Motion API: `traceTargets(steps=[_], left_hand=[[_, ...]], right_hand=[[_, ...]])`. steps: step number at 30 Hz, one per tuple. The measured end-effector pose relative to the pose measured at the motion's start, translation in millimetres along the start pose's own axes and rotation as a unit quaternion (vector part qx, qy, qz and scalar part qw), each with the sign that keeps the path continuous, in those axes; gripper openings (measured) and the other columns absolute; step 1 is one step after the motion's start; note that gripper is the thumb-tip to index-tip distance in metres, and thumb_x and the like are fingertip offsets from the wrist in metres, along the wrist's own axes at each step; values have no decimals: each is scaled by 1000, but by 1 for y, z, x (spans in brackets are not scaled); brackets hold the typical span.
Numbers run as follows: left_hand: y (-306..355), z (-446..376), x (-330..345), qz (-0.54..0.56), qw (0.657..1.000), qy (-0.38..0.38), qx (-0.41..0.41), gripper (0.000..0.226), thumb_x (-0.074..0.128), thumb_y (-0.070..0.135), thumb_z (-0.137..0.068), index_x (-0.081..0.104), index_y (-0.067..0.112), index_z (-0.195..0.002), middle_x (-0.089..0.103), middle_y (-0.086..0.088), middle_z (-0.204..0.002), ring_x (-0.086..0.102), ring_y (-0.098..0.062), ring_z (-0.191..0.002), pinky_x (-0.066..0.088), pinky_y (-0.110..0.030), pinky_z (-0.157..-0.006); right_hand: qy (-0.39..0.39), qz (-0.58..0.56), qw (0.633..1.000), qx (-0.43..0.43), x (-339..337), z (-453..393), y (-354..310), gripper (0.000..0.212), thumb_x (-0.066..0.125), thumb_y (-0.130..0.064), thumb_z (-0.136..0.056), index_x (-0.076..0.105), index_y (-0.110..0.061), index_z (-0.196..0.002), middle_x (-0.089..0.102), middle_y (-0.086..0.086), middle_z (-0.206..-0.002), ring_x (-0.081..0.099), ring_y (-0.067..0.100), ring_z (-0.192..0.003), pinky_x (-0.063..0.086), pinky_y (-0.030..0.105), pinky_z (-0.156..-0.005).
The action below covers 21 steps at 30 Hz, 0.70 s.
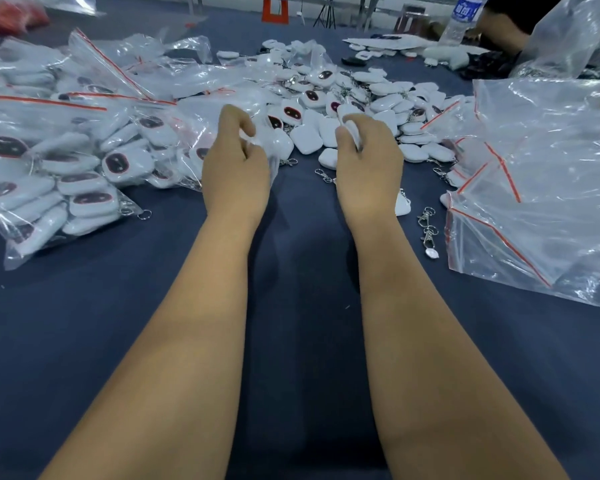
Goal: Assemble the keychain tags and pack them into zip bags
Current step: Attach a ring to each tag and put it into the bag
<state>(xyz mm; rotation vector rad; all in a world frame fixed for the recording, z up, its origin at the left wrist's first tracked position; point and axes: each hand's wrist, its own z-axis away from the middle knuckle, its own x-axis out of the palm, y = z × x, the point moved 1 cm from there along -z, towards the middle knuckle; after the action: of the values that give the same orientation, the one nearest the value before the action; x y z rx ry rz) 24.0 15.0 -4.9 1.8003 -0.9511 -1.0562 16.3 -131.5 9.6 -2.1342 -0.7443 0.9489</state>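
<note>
At the packing table, my left hand curls its fingers around the edge of a clear zip bag, while my right hand pinches one white keychain tag between thumb and fingertips at the near edge of the loose pile. To my left lie filled zip bags, tags packed tight inside, red seals showing. On my right lies a heap of empty zip bags, and loose metal clasps rest on the dark cloth near my right wrist. By my reckoning the job stands roughly midway: several bags are done, but dozens of tags in the pile remain unpacked, and some may lack clasps.
</note>
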Motion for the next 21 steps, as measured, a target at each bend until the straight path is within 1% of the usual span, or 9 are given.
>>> traceTargets(steps=[3,7,10,12,14,15,18,19,21], left_hand=[[1,-1,3,-44,998,-46,17,33,37,8,-79,57,33,-71,57,8,-70,53,-19,-65,47,-34,-65],[2,0,5,-71,995,-66,31,28,49,12,-84,62,36,-81,62,5,-91,61,-20,-89,47,-29,-75],[3,0,4,-53,995,-81,19,24,47,15,-81,68,28,-78,65,-2,-82,62,-24,-78,50,-36,-72],[5,2,4,-32,995,-90,9,23,45,19,-78,68,18,-74,61,-2,-64,57,-15,-61,49,-37,-65],[6,1,5,-23,996,-84,1,21,49,24,-81,67,16,-73,59,2,-61,51,-5,-55,44,-32,-63],[5,1,5,-20,997,-81,0,20,51,28,-83,68,19,-76,61,6,-65,53,-3,-60,44,-31,-66],[4,0,5,-12,996,-85,-9,23,52,34,-85,68,29,-101,66,8,-99,60,-9,-90,49,-33,-82],[4,0,5,-7,996,-85,-11,25,51,33,-84,67,29,-103,65,8,-104,60,-10,-96,49,-32,-86],[5,0,4,3,997,-78,-9,21,49,28,-86,66,33,-97,65,15,-99,60,-4,-94,48,-30,-85]], right_hand=[[16,-224,974,41,5,6,-17,14,55,-18,-99,68,-20,-101,61,-17,-87,55,-3,-83,41,6,-74],[-60,-405,889,205,23,13,-21,10,51,-13,-101,60,-14,-101,60,5,-89,59,6,-60,49,18,-57],[-115,-454,846,253,26,17,-17,14,50,4,-97,56,-3,-107,65,11,-91,67,13,-68,58,21,-70],[-124,-452,849,242,24,18,-14,17,52,9,-94,57,-3,-105,65,13,-94,67,17,-75,59,24,-77],[-131,-437,861,227,22,17,-12,18,54,11,-92,59,-6,-97,65,12,-89,64,18,-73,57,23,-74],[-136,-421,870,216,21,16,-12,19,54,11,-92,60,-7,-93,63,10,-83,61,16,-70,55,21,-68],[-131,-368,898,203,21,16,-11,21,58,9,-88,58,-10,-77,55,3,-68,50,11,-61,41,18,-57],[-126,-358,901,210,21,16,-10,24,60,7,-86,55,-12,-71,52,1,-65,47,10,-60,39,18,-56],[-125,-348,904,215,21,15,-9,28,61,3,-86,52,-14,-66,50,0,-64,46,9,-60,38,19,-56]])
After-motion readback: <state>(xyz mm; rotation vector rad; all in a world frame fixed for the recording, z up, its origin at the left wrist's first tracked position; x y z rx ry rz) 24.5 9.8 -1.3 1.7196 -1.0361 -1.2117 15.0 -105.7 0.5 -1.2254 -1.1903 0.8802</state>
